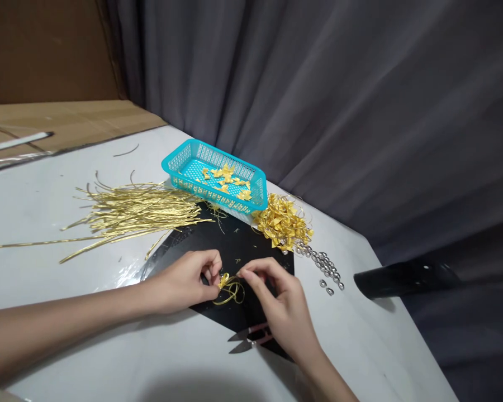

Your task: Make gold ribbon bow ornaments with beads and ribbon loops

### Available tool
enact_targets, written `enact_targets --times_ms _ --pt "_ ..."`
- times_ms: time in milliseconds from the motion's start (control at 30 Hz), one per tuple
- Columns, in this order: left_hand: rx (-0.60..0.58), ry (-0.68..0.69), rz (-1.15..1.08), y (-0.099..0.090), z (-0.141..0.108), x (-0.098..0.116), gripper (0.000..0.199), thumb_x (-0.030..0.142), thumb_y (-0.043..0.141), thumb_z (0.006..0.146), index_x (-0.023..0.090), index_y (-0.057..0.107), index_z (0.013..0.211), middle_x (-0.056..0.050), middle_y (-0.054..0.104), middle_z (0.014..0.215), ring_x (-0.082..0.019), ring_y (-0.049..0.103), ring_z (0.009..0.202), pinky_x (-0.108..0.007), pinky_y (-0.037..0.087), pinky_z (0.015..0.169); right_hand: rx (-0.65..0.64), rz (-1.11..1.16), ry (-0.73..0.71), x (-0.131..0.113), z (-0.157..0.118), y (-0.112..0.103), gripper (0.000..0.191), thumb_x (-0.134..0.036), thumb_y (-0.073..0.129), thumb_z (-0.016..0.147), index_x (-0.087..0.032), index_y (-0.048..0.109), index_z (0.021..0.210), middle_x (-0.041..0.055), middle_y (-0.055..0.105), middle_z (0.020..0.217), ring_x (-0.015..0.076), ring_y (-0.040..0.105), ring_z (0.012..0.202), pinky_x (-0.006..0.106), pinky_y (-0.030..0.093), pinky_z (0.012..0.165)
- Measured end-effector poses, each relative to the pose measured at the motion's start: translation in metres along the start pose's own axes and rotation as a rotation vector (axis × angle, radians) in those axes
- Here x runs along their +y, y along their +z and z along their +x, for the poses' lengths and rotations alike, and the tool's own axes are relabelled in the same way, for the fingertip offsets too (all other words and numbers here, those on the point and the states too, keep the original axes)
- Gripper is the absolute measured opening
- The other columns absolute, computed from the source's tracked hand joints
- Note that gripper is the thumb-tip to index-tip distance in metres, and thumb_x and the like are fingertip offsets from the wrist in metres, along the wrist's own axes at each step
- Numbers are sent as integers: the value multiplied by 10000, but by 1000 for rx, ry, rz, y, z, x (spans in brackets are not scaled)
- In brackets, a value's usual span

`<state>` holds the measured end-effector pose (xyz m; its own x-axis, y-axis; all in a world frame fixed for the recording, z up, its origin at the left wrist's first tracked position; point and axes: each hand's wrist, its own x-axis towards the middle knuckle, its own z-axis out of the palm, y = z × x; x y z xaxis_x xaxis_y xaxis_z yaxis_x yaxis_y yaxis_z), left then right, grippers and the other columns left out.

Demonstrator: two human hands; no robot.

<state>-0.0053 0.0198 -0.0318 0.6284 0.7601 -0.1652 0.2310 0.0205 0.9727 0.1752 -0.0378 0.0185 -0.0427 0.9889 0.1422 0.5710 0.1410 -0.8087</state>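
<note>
Over the black mat [235, 234], my left hand [190, 279] is closed in a pinch on a small gold ribbon bow [223, 281] with thin looped cords hanging from it. Facing it, my right hand [276, 296] pinches at the bow's thin gold cord, thumb and forefinger together; the exact spot held is too small to make out. A pair of thread snips [245, 340] lies under my right hand, blades pointing left, its handles partly hidden by the hand.
Behind the mat, a turquoise basket [216, 195] contains several yellow bows. Gold cords [138, 209] lie in a bundle at left. A heap of yellow bows [283, 223] and several silver beads [322, 262] are at right, near a black cylindrical object [396, 282]. A grey curtain [318, 89] hangs behind.
</note>
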Motion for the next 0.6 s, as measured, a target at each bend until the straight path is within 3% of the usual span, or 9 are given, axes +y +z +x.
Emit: enact_targets --times_ms 300,433,600 --pt "-9 1 39 -1 0 -1 180 136 549 679 206 383 691 41 544 701 -114 460 625 -211 349 549 344 192 -61 -21 -8 -55 11 -250 672 864 -259 677 867 -1 677 856 142 644 831 229 526 764" --pt "-14 6 39 -1 0 -3 190 141 553 687 207 376 697 40 542 704 -110 453 624 -207 346 545 514 229 -21 -31 -18 -71 56 -307 713 831 -275 674 854 11 658 883 158 641 832 273 533 790" --pt "-5 7 53 -1 -1 -3 172 147 557 688 205 396 699 48 519 691 -112 457 625 -201 344 545 697 170 49 -48 -26 -82 80 -373 735 800 -316 679 795 49 637 900 207 601 846 356 496 694"
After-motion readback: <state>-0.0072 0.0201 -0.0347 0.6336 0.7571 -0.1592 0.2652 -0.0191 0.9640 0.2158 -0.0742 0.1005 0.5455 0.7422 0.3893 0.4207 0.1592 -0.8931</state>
